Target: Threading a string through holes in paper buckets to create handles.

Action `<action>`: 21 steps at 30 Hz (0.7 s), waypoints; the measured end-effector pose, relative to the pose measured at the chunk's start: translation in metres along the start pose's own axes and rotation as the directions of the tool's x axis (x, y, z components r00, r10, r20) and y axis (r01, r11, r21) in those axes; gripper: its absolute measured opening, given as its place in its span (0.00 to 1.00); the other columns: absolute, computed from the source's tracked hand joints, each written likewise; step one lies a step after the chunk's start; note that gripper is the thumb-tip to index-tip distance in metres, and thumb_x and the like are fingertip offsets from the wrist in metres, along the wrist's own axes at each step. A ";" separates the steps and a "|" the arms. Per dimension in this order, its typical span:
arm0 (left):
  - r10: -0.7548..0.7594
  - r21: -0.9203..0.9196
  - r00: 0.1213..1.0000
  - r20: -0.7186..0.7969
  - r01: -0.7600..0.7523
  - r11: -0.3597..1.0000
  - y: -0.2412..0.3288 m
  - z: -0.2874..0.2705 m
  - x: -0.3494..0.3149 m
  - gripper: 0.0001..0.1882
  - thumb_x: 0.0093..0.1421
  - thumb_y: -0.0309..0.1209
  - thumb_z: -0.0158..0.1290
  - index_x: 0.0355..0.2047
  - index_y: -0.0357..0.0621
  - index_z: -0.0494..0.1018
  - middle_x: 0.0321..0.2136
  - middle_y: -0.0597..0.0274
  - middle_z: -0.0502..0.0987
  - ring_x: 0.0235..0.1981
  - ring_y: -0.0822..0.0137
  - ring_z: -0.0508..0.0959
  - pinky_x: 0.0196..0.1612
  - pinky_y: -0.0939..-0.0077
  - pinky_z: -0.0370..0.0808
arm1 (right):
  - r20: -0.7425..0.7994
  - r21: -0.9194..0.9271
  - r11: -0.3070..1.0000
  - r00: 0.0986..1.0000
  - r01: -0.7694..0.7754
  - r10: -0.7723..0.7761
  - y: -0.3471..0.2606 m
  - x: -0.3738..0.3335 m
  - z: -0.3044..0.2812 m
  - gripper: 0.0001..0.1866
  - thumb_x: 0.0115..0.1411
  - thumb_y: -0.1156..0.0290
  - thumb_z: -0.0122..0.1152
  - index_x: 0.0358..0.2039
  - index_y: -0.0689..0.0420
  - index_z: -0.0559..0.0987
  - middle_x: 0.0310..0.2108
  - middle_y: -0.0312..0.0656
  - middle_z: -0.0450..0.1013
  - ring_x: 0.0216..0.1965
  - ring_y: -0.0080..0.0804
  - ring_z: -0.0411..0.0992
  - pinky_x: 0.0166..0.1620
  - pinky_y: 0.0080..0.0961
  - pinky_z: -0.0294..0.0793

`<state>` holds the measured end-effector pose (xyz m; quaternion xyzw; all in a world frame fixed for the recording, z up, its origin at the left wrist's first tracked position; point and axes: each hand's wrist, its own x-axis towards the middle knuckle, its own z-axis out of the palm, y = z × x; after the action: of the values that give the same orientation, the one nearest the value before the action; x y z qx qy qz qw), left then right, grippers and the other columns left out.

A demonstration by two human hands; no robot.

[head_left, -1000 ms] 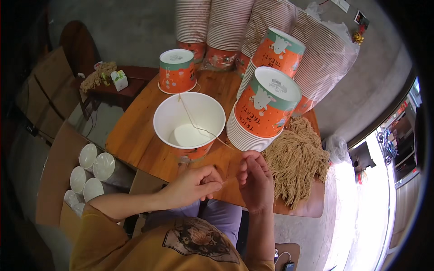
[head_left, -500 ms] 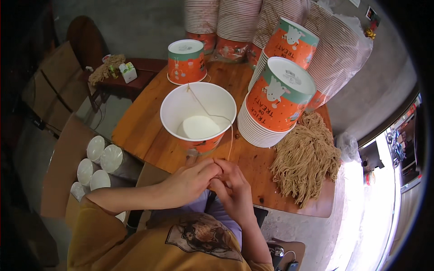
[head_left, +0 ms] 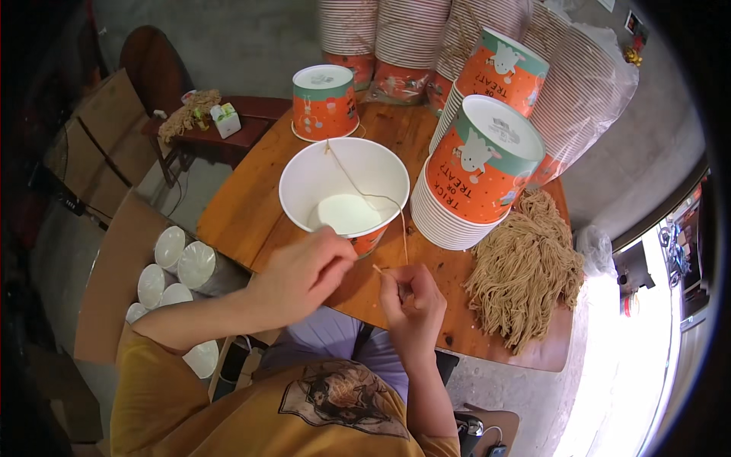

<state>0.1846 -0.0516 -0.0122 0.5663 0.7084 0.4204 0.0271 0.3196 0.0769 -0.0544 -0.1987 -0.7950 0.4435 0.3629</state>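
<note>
A white paper bucket (head_left: 304, 179) with an orange printed outside stands upright on the wooden table, mouth up. Tan cord (head_left: 350, 179) is fastened at its far rim, crosses the inside and hangs over the right side of the rim down to my right hand (head_left: 415, 301). Thumb and fingertips of that hand pinch the cord, with a short end sticking out toward the left. At the bucket's near side is my left hand (head_left: 308, 274), fingers bent, thumb and forefinger apart, nothing visible between them. Whether it touches the bucket I cannot tell.
Right of the bucket, stacked upside-down buckets (head_left: 472, 167) stand beside a heap of tan cords (head_left: 525, 274). Another upturned bucket (head_left: 324, 107) sits behind. Bagged bucket stacks (head_left: 415, 38) line the back. At lower left, a cardboard box (head_left: 114, 282) is beside several white buckets (head_left: 196, 264).
My hands, together at the cord half a second ago, have parted. The left has moved up and left to the bucket; the right keeps the cord. The view has shifted slightly.
</note>
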 end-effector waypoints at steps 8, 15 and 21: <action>0.112 0.266 0.991 0.078 -0.129 0.955 -0.024 -0.008 0.024 0.12 0.55 0.25 0.55 0.41 0.43 0.71 0.33 0.59 0.71 0.36 0.57 0.72 0.41 0.66 0.67 | -0.238 -0.163 0.974 0.952 0.159 -0.195 0.019 0.012 0.039 0.11 0.51 0.77 0.65 0.28 0.56 0.69 0.20 0.38 0.68 0.18 0.31 0.69 0.23 0.25 0.71; 0.081 0.221 0.993 0.089 -0.099 0.970 -0.020 -0.005 0.027 0.10 0.56 0.26 0.53 0.40 0.42 0.71 0.31 0.58 0.72 0.36 0.57 0.73 0.40 0.64 0.68 | -0.220 -0.221 0.959 0.948 0.179 -0.228 0.020 0.016 0.044 0.12 0.51 0.76 0.65 0.29 0.54 0.69 0.19 0.37 0.66 0.17 0.30 0.69 0.22 0.27 0.69; 0.081 0.191 0.994 0.070 -0.093 0.977 -0.020 -0.002 0.026 0.13 0.56 0.25 0.53 0.42 0.44 0.72 0.30 0.59 0.71 0.34 0.58 0.73 0.40 0.64 0.69 | -0.212 -0.239 0.953 0.948 0.187 -0.239 0.018 0.019 0.043 0.11 0.52 0.76 0.65 0.28 0.54 0.68 0.18 0.37 0.66 0.17 0.30 0.68 0.21 0.27 0.69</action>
<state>0.1588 -0.0314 -0.0115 0.6094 0.7195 0.3322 -0.0248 0.2745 0.0745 -0.0770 -0.2013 -0.8058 0.2855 0.4781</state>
